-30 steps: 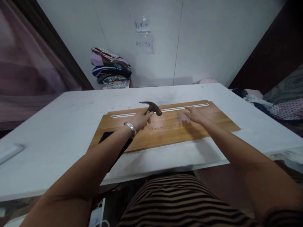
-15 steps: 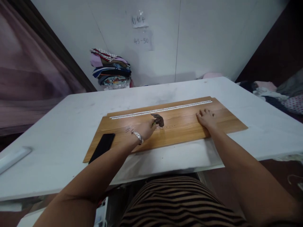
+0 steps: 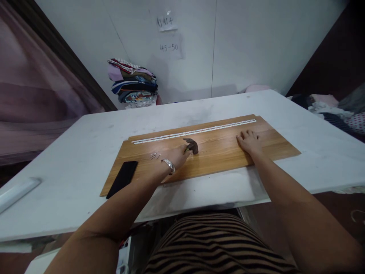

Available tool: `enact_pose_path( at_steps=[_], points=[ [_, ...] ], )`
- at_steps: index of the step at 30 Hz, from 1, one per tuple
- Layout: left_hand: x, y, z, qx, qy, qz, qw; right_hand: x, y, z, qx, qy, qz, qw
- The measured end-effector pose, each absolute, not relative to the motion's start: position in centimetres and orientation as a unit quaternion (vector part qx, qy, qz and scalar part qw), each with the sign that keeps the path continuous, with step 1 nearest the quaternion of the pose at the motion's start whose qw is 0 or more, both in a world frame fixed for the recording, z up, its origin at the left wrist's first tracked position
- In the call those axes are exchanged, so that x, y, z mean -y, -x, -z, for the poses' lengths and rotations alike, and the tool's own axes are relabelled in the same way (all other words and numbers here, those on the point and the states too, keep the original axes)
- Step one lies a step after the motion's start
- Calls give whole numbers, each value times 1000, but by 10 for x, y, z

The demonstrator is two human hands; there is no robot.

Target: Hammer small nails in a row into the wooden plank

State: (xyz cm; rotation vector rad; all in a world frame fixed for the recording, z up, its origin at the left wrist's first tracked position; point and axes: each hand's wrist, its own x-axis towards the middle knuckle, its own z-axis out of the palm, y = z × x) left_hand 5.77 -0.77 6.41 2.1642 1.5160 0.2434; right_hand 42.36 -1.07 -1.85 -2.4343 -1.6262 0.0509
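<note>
Hammer (image 3: 193, 146) lowered, gripped in my left hand (image 3: 178, 156); right hand (image 3: 251, 142) open on board (image 3: 218, 161); tilted blows could dent it.

We see dim, cool, diffuse light, the wall (image 3: 251, 45) at 12 o'clock a muted grey. A pale sheen lies mid-frame on the wooden board (image 3: 222, 158); soft shadows darken the surface (image 3: 216, 188) near 6 o'clock. We find the curtain (image 3: 42, 76) at 10 o'clock blurry, the 2 o'clock corner nearly black, and the edges visibly stretched.
</note>
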Motion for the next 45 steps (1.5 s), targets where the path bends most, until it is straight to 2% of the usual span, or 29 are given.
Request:
enact_pose_path(
  at_steps=[3,16,26,45],
  points=[
    [8,-58,-67,-553,-795,-47,246,11,-424,18,556,824,-14,106],
    [4,-60,-65,-556,-789,-43,259,13,-421,16,552,828,-4,96],
    [8,-63,-77,-567,-792,4,227,9,-425,21,551,830,-7,91],
    [7,-68,-77,-563,-796,2,222,8,-427,23,555,826,0,94]
  ],
)
